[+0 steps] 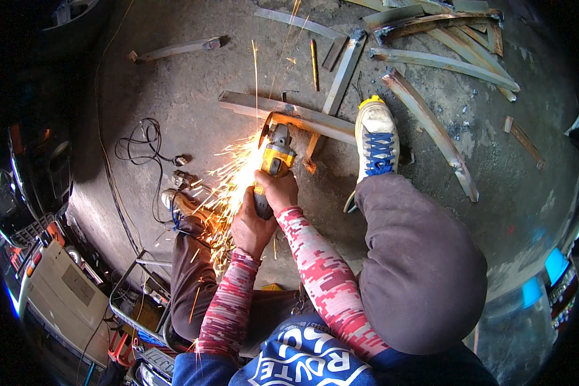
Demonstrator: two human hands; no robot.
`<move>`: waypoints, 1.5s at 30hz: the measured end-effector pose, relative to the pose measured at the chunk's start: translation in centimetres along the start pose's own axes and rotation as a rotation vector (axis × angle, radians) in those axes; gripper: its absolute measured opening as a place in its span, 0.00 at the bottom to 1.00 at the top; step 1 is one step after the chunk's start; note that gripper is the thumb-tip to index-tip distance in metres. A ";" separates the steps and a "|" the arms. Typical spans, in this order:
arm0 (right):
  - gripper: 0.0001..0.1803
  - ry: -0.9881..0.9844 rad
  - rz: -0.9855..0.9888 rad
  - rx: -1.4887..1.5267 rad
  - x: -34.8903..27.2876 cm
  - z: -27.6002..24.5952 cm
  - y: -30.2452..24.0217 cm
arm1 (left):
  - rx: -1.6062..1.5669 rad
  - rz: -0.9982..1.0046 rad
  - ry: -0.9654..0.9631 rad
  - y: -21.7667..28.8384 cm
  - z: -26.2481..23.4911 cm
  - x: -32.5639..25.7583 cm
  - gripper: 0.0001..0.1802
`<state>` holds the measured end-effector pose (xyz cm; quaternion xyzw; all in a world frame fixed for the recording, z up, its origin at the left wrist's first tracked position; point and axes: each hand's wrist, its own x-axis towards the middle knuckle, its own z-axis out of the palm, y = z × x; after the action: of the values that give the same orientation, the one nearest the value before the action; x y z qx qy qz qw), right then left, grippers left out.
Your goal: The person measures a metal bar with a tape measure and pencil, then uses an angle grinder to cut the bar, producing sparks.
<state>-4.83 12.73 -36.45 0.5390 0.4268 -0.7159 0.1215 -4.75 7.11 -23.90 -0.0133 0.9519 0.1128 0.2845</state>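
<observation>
Both my hands are wrapped round a yellow and black angle grinder (276, 154). My right hand (280, 192) is closed on the body behind its head, while my left hand (252, 226) grips farther back, by the dark rear end. The disc (265, 130) stands edge-on against a rusty steel bar (296, 117), and a bright spray of sparks (228, 186) streams toward me and to the left. That bar lies across another steel piece (345, 74). My right shoe (376, 138), white with blue laces, is at the bar's right end.
Several cut steel pieces (444, 61) lie at the far right, with a curved bar (431, 132) right of my shoe. A yellow pencil-like stick (314, 64) lies beyond the bar. Black cable (149, 138) coils at left. My left shoe (183, 202) is among the sparks.
</observation>
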 end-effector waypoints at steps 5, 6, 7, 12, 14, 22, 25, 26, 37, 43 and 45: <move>0.22 0.021 0.058 -0.044 -0.1 0.1 -0.3 | -0.079 0.036 0.032 0.3 0.0 0.0 0.46; 0.22 0.014 0.037 -0.044 -0.1 0.1 -0.4 | -0.070 0.028 0.031 0.3 -0.1 0.0 0.46; 0.22 0.012 0.041 -0.043 -0.2 0.0 -0.5 | -0.077 0.025 0.022 0.3 -0.1 0.0 0.46; 0.22 0.020 0.028 -0.076 -0.3 -0.1 -0.5 | -0.020 0.020 0.030 0.2 0.0 0.0 0.48; 0.22 0.017 -0.005 -0.063 -0.3 -0.1 -0.4 | -0.031 0.018 0.024 0.1 0.0 0.0 0.48; 0.23 0.028 0.023 -0.087 -0.4 -0.1 -0.9 | -0.045 -0.010 -0.029 -0.1 0.0 0.1 0.51; 0.23 0.031 0.030 -0.095 -0.8 -0.3 -1.4 | -0.040 -0.006 -0.023 -0.2 0.1 0.1 0.52; 0.23 0.035 0.031 -0.096 -0.9 -0.3 -1.6 | -0.042 0.004 -0.019 -0.2 0.1 0.1 0.52; 0.22 -0.036 0.013 -0.019 -0.9 -0.5 -1.9 | -0.054 0.071 0.045 -0.6 0.4 0.0 0.51; 0.22 -0.044 0.025 -0.008 -0.9 -0.5 -1.9 | -0.039 0.021 0.007 -0.5 0.2 -0.1 0.50; 0.22 -0.030 0.023 -0.016 -0.9 -0.5 -2.0 | -0.026 0.003 0.003 -0.3 0.3 -0.1 0.49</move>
<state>-5.36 14.04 -34.72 0.5320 0.4244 -0.7191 0.1404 -4.51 6.85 -24.12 -0.0156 0.9509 0.1255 0.2825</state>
